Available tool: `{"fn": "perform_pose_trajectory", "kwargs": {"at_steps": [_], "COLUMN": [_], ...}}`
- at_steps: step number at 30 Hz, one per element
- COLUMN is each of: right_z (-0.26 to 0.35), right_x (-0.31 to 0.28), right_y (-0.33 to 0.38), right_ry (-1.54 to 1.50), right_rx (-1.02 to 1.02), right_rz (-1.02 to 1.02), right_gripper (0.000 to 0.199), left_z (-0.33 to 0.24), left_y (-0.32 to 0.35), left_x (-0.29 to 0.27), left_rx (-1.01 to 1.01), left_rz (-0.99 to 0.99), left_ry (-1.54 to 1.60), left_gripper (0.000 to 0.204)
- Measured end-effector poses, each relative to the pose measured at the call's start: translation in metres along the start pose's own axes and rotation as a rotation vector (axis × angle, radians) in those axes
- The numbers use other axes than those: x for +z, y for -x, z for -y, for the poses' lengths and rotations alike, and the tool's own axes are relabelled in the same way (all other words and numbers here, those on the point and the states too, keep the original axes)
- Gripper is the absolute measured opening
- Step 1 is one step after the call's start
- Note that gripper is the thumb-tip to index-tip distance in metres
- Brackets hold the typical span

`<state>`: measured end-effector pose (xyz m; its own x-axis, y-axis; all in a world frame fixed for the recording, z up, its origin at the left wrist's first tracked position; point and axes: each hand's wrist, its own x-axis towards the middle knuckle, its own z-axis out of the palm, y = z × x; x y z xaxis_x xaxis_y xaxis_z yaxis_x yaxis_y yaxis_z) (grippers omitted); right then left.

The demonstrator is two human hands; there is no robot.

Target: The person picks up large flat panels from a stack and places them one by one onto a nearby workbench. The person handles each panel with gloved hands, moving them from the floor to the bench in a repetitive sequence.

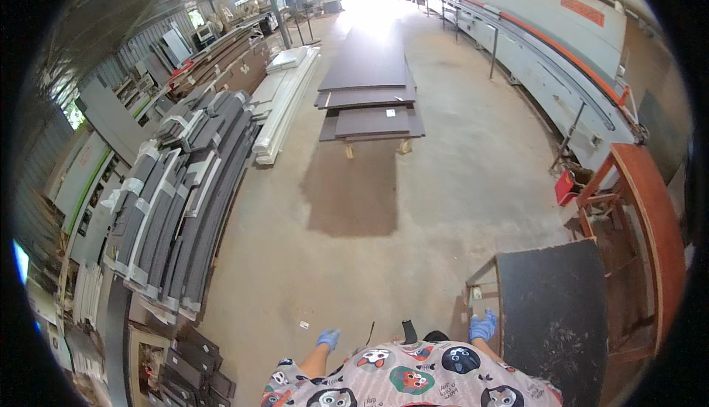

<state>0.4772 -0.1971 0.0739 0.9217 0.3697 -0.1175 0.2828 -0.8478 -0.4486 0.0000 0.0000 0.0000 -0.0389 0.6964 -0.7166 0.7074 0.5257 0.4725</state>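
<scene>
Well, finger closure too small to tell on blue-gloved left hand (329, 339) or right hand (484, 326) beside dark tabletop (554, 296).

In the lower centre of the frame, the blue-gloved left hand (329, 339) hangs above the floor (258, 274); at lower right, the blue-gloved right hand (483, 325) is just beside a dark-topped table (552, 296). Brown panels (367, 67) lie stacked at upper centre.

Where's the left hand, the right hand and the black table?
Left hand (329, 339): head view, on its gloved middle.
Right hand (483, 325): head view, on its gloved middle.
Black table (554, 292): head view, on a bare part of its top.
</scene>
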Motion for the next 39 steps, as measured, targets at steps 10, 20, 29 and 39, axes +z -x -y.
{"fn": "perform_pose_trajectory", "kwargs": {"at_steps": [10,20,29,39], "right_z": [0.155,0.455,0.677,0.703], "right_x": [0.126,0.173,0.2,0.273], "right_y": [-0.191,-0.42,-0.487,-0.531], "right_ry": [-0.183,-0.631,-0.687,-0.946], "right_rx": [0.078,-0.073,-0.004,0.26], "right_rz": [0.265,0.391,0.247,0.169], "right_gripper": [0.049,0.052,0.061,0.02], "left_z": [-0.252,-0.48,-0.666,-0.713], "left_y": [-0.127,-0.28,-0.416,-0.517], "left_x": [-0.049,-0.144,-0.252,-0.312], "left_rx": [0.095,0.233,0.338,0.19], "left_rz": [0.103,-0.017,-0.352,-0.682], "left_ry": [0.48,0.708,0.68,0.491], "left_gripper": [0.054,0.053,0.084,0.07]}}
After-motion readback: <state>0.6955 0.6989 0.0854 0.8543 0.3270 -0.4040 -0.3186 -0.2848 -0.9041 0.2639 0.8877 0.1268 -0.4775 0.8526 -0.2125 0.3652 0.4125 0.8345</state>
